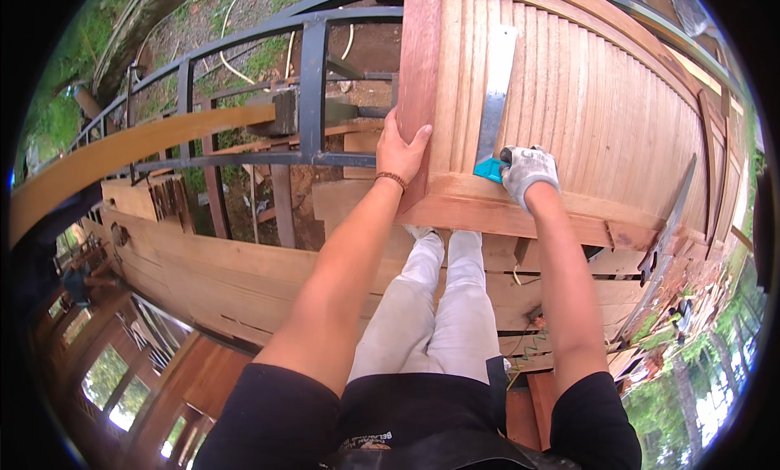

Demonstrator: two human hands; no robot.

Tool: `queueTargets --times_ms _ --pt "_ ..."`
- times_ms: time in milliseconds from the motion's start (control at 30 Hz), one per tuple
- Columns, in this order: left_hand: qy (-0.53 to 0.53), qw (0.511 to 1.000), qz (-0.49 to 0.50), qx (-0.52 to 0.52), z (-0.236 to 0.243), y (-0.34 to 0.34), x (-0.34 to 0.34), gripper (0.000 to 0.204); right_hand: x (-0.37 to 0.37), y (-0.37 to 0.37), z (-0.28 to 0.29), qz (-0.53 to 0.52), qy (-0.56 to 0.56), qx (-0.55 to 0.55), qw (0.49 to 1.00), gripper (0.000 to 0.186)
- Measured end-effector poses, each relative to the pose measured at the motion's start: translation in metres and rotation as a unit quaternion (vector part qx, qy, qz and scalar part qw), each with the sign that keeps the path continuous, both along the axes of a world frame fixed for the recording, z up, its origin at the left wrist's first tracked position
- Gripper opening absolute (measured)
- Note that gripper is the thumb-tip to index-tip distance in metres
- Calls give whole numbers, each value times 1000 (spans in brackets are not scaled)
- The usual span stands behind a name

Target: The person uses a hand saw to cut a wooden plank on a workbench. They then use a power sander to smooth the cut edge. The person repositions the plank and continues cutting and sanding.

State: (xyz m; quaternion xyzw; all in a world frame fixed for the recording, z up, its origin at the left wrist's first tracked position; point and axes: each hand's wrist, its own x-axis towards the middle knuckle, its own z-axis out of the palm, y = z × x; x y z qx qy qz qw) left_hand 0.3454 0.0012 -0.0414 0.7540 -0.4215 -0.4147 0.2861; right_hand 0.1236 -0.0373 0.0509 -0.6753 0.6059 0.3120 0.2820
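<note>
A wooden louvred panel (561, 104), with slats set in a frame, lies in front of me. At its lower left corner, my left hand (401, 149) is bare and grips the outer edge of the reddish side rail (421, 56), its thumb on the top face. My right hand (530, 171), in a white-grey glove with dark fingertips, is closed on the teal stock of a try square (491, 112). The square's metal blade points away from me across the slats. Its stock sits at the bottom rail (463, 184), partly covered by my glove.
A handsaw (673, 214) with a dark handle leans across the panel's right end. Left of the panel are a blue-grey metal frame (312, 88) and a curved wooden board (146, 141). Long planks (219, 267) stretch behind my left arm. Wood scraps (699, 307) lie at the right.
</note>
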Motion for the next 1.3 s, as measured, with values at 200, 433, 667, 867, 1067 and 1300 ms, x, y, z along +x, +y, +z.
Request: queueTargets --times_ms 200,433,667,867,1067,1300 --pt "11 1000 11 2 -2 0 0 80 -24 4 -8 -83 -108 -12 991 30" --pt "7 1000 17 -14 -6 4 -1 79 -33 49 -4 -197 -291 -138 926 28" --pt "2 1000 13 -23 -5 2 -1 81 -1 69 -31 -10 -344 -209 915 26" --pt "-1 1000 11 -20 -10 3 -1 80 33 52 -22 -77 -154 -196 965 41" --pt "6 1000 9 -27 -12 2 -1 78 66 33 -31 -275 -145 -132 941 66" --pt "-2 999 11 -34 -12 4 -2 78 82 37 -42 -306 -139 -99 937 80"
